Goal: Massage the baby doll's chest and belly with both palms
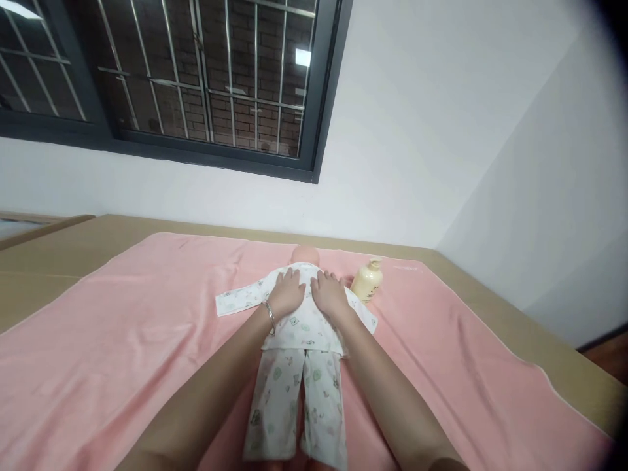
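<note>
A baby doll [305, 255] lies stretched out on a pink blanket, its head toward the wall and its face not visible. It wears a white printed top [307, 324] and matching trousers [279, 399]. My left hand [288, 292] rests flat on the upper left of the top, fingers extended, a silver bracelet [269, 316] at its wrist. On the upper right of the top lies my right hand [330, 294], also flat with fingers stretched out. Neither hand grips anything. Just right of my right hand, a cream-coloured bottle [367, 280] leans on the blanket beside the doll's sleeve.
The pink blanket [161, 307] has folds and covers much of a tan surface [49, 284]. Behind it rises a white wall [392, 131] with a dark-framed, barred window [210, 85] at upper left. A brown wooden edge [606, 353] shows at far right.
</note>
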{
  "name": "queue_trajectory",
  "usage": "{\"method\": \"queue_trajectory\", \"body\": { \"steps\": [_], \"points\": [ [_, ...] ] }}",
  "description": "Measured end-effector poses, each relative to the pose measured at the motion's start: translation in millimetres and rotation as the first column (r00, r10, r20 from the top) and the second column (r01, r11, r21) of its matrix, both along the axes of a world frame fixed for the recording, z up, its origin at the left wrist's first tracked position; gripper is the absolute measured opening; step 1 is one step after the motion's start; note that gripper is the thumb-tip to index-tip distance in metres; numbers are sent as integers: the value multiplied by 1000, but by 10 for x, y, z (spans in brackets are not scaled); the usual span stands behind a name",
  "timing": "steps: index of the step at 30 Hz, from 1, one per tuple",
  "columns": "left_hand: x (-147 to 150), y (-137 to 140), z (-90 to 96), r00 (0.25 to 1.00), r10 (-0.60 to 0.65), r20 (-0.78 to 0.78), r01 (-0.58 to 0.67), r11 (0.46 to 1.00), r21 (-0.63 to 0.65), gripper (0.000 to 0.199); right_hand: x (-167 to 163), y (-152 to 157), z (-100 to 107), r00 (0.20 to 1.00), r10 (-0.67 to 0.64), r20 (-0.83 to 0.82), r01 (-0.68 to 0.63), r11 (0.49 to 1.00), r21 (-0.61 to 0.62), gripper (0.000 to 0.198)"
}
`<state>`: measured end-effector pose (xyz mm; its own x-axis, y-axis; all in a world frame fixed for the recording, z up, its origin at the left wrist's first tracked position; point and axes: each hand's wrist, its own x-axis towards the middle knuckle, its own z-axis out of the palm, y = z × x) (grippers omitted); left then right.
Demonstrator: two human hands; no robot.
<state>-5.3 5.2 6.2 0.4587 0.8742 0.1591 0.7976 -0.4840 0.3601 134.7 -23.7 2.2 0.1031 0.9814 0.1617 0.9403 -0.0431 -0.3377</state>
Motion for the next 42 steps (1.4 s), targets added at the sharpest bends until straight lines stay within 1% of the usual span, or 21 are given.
{"method": "queue_trajectory", "body": {
  "steps": [2,3,5,8,10,13,16,19,21,23,24,26,27,29,31,33,34,38,40,42],
  "points": [
    [49,-121,74,993,-120,-5,120,993,8,55,-118,-96,79,996,90,30,-90,996,8,49],
    [64,-158,99,988,-156,14,156,988,15,56,-162,-130,107,992,122,30,-122,992,13,48],
    [79,-171,116,983,-167,77,164,985,45,55,-196,-149,128,989,146,2,-146,988,48,44],
    [78,-65,47,986,-85,140,76,995,70,48,-112,-59,55,983,174,-58,-164,976,146,45],
    [51,56,-53,990,-10,141,2,998,60,47,2,37,-42,977,190,-92,-173,970,169,48],
    [-42,250,-208,982,93,164,-96,995,16,53,166,149,-172,977,143,-159,-123,984,131,53],
    [-139,368,-271,979,100,177,-103,995,5,54,232,181,-207,983,62,-170,-45,994,97,55],
    [-156,322,-196,988,107,110,-111,993,38,52,159,124,-126,994,-5,-106,12,998,68,54],
    [-123,198,-92,993,114,23,-115,992,46,48,43,32,-24,998,-53,-40,55,998,30,52],
    [-78,31,27,993,94,-73,-92,995,23,45,-96,-96,92,997,-73,18,73,997,-24,50],
    [-57,-53,85,991,71,-110,-70,997,13,45,-162,-165,145,998,-55,40,57,997,-48,48],
    [-25,-190,183,989,-6,-145,11,999,30,43,-263,-279,227,996,29,84,-23,997,-71,45],
    [-16,-229,217,989,-50,-141,57,997,44,39,-289,-313,251,993,69,98,-62,996,-69,46],
    [-15,-229,245,990,-117,-83,122,991,54,33,-288,-315,255,989,119,85,-117,993,-31,43],
    [-31,-131,204,992,-124,3,124,991,49,34,-226,-234,203,985,171,23,-172,984,40,40],
    [-57,26,98,993,-99,59,95,993,65,37,-135,-108,109,976,213,-37,-209,973,96,42],
    [-71,107,29,995,-77,70,71,995,74,40,-89,-43,56,977,207,-55,-200,974,110,43],
    [-115,331,-223,992,39,119,-46,997,58,51,42,122,-108,993,40,-110,-27,993,112,52],
    [-123,363,-288,989,66,135,-76,995,68,52,68,142,-137,993,12,-118,0,995,98,55],
    [-121,363,-307,988,73,134,-84,993,84,51,76,140,-139,994,13,-111,-4,997,83,56]
  ]
}}
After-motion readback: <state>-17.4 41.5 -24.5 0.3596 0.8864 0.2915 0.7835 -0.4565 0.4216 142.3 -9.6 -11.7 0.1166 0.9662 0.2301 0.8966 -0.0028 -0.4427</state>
